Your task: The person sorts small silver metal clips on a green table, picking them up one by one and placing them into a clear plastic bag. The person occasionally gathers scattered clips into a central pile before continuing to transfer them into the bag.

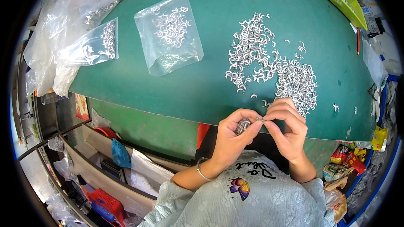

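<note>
My left hand [229, 136] is closed round a cluster of small silver crescent-shaped metal pieces [243, 126] in its palm. Its thumb and forefinger meet the fingertips of my right hand [289, 130] at the table's near edge. Between them is a tiny silver piece [259, 119], pinched by both hands; its exact shape is too small to tell. Just beyond my right hand lies a dense heap of the crescent pieces [296, 85]. A looser spread of the same pieces [251, 44] reaches farther back to the left.
On the green table [168, 96] lies a clear plastic bag [176, 61] with more crescents. More filled bags [86, 48] crowd the far left. A lime basket [345, 2] and a red pen [358, 42] are at the right. Below left stand open drawers [88, 143].
</note>
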Tool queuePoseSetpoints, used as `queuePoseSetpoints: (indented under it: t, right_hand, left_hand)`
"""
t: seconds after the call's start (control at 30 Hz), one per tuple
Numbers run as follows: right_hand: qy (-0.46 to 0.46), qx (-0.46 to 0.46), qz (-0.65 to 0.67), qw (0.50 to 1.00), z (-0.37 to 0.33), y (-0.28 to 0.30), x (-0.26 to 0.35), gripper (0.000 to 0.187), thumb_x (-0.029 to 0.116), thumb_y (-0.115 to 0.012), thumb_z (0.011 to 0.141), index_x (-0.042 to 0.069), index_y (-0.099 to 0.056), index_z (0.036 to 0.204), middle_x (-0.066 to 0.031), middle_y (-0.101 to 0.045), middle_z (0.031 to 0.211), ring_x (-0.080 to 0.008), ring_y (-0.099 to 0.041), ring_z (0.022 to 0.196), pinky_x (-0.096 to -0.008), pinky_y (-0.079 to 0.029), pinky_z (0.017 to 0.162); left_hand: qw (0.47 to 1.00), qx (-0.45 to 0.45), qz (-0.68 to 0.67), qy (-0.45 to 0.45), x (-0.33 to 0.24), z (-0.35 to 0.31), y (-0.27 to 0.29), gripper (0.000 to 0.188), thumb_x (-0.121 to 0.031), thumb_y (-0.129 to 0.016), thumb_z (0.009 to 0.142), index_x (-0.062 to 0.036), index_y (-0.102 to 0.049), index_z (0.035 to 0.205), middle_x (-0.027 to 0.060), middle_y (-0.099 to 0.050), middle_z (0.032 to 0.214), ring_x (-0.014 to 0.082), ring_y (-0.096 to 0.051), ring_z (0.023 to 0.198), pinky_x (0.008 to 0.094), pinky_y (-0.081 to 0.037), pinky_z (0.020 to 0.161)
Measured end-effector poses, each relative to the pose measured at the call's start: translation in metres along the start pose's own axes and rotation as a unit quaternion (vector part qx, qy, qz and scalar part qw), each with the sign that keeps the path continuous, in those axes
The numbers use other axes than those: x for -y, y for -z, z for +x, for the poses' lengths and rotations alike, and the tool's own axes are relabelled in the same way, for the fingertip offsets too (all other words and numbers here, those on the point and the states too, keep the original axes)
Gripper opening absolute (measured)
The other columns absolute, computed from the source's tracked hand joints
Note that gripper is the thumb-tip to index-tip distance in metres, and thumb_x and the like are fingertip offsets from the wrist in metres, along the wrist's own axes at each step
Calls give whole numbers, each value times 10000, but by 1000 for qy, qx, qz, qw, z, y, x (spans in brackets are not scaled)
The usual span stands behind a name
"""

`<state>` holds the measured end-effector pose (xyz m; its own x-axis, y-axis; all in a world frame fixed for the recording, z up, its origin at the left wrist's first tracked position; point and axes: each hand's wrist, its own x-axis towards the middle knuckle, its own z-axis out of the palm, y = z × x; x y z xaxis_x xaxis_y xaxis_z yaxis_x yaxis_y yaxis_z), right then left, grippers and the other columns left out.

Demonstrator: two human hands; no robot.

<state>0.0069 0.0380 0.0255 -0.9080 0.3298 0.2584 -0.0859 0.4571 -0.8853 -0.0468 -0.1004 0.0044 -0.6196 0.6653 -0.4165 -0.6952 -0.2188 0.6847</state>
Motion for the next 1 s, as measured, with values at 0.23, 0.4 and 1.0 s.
queuePoseSetpoints:
  t: [0.23, 0.4, 1.0]
  right_hand:
    - [-2, -33, -86, 996, 4, -4, -14, 175, -8, -689, 639, 9, -614, 796, -81, -580, 791, -251, -527, 777, -341, -401, 712]
    - [48, 8, -281, 959, 13, -13, -30, 211, 50, -700, 646, 48, -628, 845, -33, -560, 891, -227, -492, 860, -351, -344, 750]
    - [-76, -6, -22, 997, 1, -2, -3, 91, 42, -682, 685, 38, -614, 745, -52, -609, 737, -200, -546, 755, -308, -360, 733]
  left_hand:
    - [960, 75, -239, 128, -4, 7, 7, 121, -134, -487, 836, -19, -478, 876, 54, -462, 648, 64, -348, 513, 186, -247, 430]
    - [981, 61, -166, 83, -4, 4, 10, 116, -108, -478, 825, 0, -500, 859, 76, -480, 663, 68, -360, 515, 184, -269, 423]
    - [989, -27, 88, -116, 3, 4, -2, 145, 40, -609, 790, 10, -605, 932, -19, -509, 740, 24, -442, 657, 161, -353, 573]
